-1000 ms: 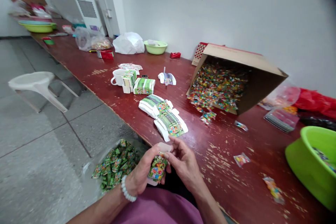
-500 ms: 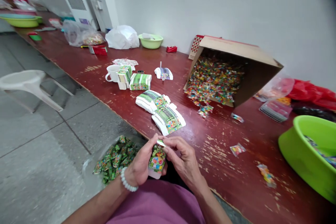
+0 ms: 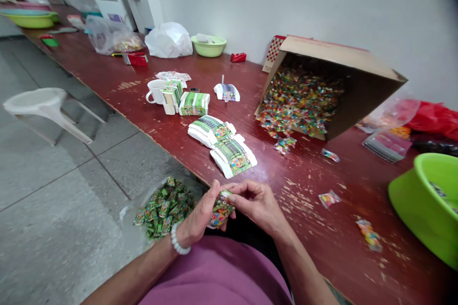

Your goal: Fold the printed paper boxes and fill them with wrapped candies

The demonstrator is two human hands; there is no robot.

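Note:
Low at the table's front edge, my left hand wraps round a small green printed candy box with colourful pictures on it. The fingers of my right hand pinch the top end of the same box; part of the box is hidden behind both hands. Just beyond them on the table lie fanned stacks of flat green-and-white cartons. To the left, below the table edge, a clear plastic bag holds many filled green boxes.
A tipped cardboard carton spills wrapped candies onto the red table. A green basin stands at the right. A white mug and bundled cartons sit farther back. A white stool is on the floor at left.
The box in my hands has turned and its lower end is now more covered. My right fingers have pressed in at its top, where a white flap stood out before. The view has shifted slightly.

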